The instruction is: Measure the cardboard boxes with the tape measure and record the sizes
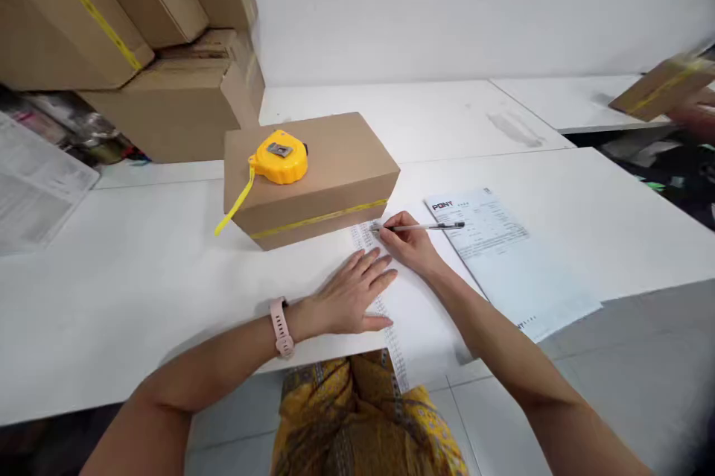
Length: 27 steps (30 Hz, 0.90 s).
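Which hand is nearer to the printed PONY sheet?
Right. The right hand, holding a pen, is just left of the PONY sheet; the left hand lies farther left, fingers across the bound edge of the spiral notebook.

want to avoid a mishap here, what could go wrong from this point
The notebook sticks out past the near edge of the table, so it might tip or shift under the right hand while the pen is on it.
The printed paper also overhangs; the right forearm beside it could brush it off.
The tape measure sits near the edge of the box, its yellow strip hanging over, so a bump could drop it.
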{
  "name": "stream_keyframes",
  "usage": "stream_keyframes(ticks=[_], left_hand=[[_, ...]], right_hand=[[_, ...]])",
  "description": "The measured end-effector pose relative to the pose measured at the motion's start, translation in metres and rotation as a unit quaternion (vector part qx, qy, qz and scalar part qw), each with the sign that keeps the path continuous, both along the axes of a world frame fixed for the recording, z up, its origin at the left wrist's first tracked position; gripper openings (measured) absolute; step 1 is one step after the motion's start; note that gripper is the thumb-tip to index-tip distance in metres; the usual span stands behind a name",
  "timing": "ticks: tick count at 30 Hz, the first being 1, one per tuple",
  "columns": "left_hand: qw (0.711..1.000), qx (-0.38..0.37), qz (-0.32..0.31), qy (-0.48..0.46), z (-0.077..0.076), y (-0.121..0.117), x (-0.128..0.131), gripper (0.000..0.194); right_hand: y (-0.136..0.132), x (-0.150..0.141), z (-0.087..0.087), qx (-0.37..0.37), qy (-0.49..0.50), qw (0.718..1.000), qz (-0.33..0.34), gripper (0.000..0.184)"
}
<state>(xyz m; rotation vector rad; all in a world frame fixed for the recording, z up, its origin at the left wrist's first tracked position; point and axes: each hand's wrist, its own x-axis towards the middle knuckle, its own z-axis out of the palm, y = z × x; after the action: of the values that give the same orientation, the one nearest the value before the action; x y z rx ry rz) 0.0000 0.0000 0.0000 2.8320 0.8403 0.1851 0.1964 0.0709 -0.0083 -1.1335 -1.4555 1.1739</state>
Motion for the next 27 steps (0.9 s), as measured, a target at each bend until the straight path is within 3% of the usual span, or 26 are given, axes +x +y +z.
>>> stream_keyframes(ticks=[4, 8, 27], left_hand=[[1.0, -0.002, 0.002, -0.004, -0.0002, 0.0, 0.0012, 0.086], [1.0, 0.006, 0.006, -0.008, -0.0016, -0.0003, 0.0021, 0.084], [1.0, 0.007, 0.011, -0.013, -0.0025, -0.0007, 0.0031, 0.082]], right_hand=[[-0.0003, 0.0053, -0.0001, -0.008, -0.043, 0.999, 0.0, 0.036], [-0.0022, 0.0048, 0.001, 0.031, -0.086, 0.996, 0.005, 0.028], [-0.0026, 0.0039, -0.0022, 0.045, -0.1, 0.994, 0.027, 0.023]])
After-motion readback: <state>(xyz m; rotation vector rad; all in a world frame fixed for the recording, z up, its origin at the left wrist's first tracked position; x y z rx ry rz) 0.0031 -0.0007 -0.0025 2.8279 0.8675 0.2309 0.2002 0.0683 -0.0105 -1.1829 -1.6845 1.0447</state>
